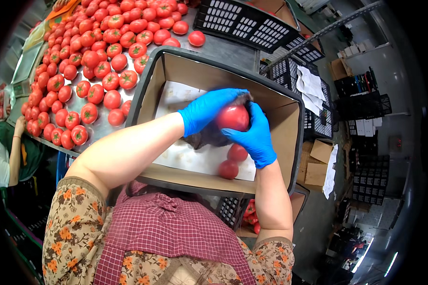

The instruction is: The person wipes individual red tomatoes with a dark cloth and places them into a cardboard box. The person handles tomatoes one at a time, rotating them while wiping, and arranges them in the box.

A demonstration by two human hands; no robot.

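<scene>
Over a paper-lined black plastic crate (153,58), both my blue-gloved hands are around one red tomato (233,117). My right hand (255,137) grips it from the right, thumb below and fingers on the far side. My left hand (210,108) presses a dark cloth (196,140) to its top and left. The cloth hangs down below and is partly blurred. Two tomatoes lie touching on the white liner sheet (180,162), the upper one (237,153) just under my right hand and the lower one (228,169) nearer my apron.
Many tomatoes (103,69) cover the metal table (214,46) to the left and beyond. Another black crate (246,25) stands at the far side. Stacked crates and cardboard boxes (315,165) are at right. A person's arm (16,153) rests by the table's left edge.
</scene>
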